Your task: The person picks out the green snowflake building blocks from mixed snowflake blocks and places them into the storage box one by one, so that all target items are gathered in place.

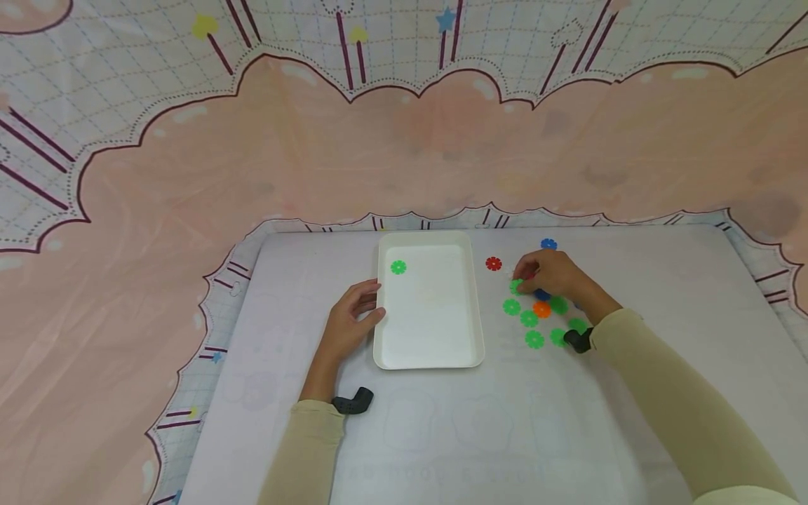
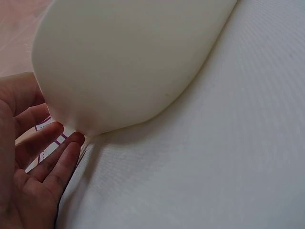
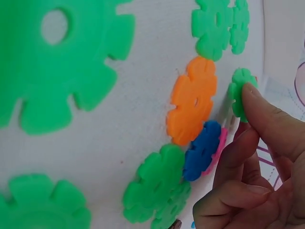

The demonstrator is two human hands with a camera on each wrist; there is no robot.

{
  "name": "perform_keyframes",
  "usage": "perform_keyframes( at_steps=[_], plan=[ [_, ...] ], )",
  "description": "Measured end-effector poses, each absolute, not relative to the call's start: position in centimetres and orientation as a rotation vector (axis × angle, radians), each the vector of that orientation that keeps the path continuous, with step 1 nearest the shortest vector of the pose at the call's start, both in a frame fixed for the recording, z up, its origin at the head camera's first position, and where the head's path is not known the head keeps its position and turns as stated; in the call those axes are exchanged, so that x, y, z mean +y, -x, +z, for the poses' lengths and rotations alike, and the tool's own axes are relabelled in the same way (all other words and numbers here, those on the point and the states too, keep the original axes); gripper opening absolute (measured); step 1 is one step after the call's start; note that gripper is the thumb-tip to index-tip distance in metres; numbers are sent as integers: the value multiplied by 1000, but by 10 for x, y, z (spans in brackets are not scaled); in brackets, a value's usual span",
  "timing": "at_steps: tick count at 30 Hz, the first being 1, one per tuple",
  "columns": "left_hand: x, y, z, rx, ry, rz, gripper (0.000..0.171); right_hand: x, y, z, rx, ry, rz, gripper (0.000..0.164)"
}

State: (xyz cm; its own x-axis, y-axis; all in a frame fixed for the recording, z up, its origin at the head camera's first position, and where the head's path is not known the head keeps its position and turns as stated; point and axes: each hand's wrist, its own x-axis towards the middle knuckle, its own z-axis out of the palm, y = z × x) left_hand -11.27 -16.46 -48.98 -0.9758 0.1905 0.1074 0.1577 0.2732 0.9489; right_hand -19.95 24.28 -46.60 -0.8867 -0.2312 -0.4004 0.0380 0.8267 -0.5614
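A white tray (image 1: 428,301) lies on the table with one green flower-shaped disc (image 1: 398,267) inside near its far left corner. My left hand (image 1: 350,317) rests against the tray's left side, and its fingertips touch the tray wall (image 2: 119,71) in the left wrist view. To the right of the tray, my right hand (image 1: 550,272) pinches a green disc (image 3: 239,90) between thumb and finger, just off the table. Below and around that hand lie several green discs (image 1: 529,318), an orange disc (image 1: 541,310) and a blue disc (image 3: 202,150) with a pink one (image 3: 218,151) partly behind it.
Apart from the cluster, a red disc (image 1: 494,264) sits between tray and right hand, and another blue disc (image 1: 548,244) lies beyond the hand. The white tabletop (image 1: 480,435) ends at a patterned cloth backdrop (image 1: 404,154).
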Motion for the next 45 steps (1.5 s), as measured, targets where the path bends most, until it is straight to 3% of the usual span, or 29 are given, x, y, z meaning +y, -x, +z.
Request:
perform_keyframes(
  at_steps=[13,30,45],
  plan=[
    [-165,113,-488,2476,-345,1862,48,244,201,-455,2524,211,-755,15],
    [-164,111,-484,2487,-327,1837,48,238,204,-449,2420,152,-894,26],
    [-163,111,-484,2470,-363,1874,50,223,207,-443,2366,126,-1053,22]
  ],
)
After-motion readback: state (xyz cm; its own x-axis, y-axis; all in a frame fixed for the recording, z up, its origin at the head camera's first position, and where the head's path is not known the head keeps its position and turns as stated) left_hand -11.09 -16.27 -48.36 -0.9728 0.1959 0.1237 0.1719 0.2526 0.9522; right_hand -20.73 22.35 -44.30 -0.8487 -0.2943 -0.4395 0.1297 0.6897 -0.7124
